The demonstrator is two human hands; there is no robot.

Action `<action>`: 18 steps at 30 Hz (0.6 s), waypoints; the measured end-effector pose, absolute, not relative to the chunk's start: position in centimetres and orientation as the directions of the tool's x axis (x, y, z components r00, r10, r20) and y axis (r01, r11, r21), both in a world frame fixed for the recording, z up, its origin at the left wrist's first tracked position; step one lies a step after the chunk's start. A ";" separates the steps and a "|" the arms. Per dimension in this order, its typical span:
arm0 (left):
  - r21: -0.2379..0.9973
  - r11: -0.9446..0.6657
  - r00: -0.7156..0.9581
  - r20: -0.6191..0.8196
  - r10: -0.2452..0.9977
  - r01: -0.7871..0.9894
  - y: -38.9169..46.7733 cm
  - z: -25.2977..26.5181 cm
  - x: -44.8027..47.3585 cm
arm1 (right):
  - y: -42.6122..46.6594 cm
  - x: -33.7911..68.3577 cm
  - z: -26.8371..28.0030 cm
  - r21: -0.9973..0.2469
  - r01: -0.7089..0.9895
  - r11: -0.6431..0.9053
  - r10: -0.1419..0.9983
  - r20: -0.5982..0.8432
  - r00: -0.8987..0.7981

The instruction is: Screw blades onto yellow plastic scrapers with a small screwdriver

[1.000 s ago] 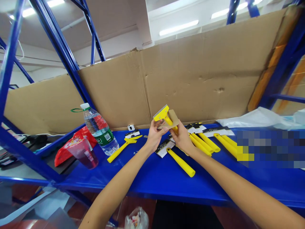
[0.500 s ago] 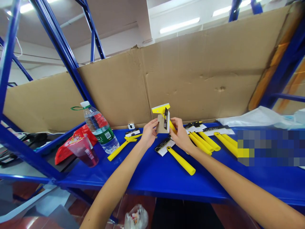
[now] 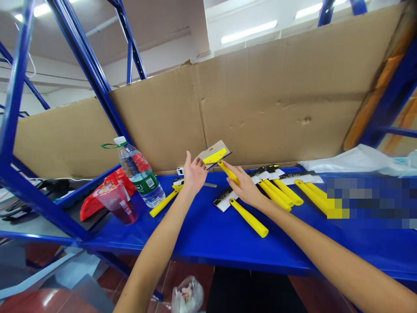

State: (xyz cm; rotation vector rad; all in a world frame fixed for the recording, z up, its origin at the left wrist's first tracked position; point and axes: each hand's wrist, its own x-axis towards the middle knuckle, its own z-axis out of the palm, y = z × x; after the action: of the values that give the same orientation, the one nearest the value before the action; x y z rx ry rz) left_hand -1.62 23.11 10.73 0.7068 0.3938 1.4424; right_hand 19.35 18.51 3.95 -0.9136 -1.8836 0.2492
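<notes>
My right hand (image 3: 245, 186) grips the yellow handle of a scraper (image 3: 230, 173), raised above the blue shelf. A folded cardboard sleeve (image 3: 211, 147) sits around the scraper's head, its brown inner side and part of the yellow head showing. Just left of the sleeve, my left hand (image 3: 194, 176) is open with the thumb up and fingers spread; it may brush the card's edge. Below lies a carded scraper (image 3: 249, 218). Another yellow scraper (image 3: 164, 203) rests left of my left forearm, near a thin grey strip (image 3: 210, 185).
Several carded scrapers (image 3: 276, 193) lie to the right. A water bottle (image 3: 141, 174), a cup of red drink (image 3: 120, 204) and a red bag (image 3: 93, 202) stand left. A cardboard wall (image 3: 260, 100) closes the back; white plastic (image 3: 339, 158) lies back right.
The scraper has tipped over, so its head now lies within the card sleeve. My left hand has let go of the card and opened, moving slightly left.
</notes>
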 end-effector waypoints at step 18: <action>0.768 -0.280 0.049 0.374 0.926 -0.576 23.3 9.6 -0.9 | 18.6 18.7 4.0 -0.791 0.302 0.532 0.845 0.519 -0.129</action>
State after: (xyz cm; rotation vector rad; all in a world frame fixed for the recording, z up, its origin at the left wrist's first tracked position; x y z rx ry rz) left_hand -0.85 23.31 9.57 1.0570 0.4576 1.5547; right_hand 18.74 18.59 3.96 -0.9765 -1.6890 0.6266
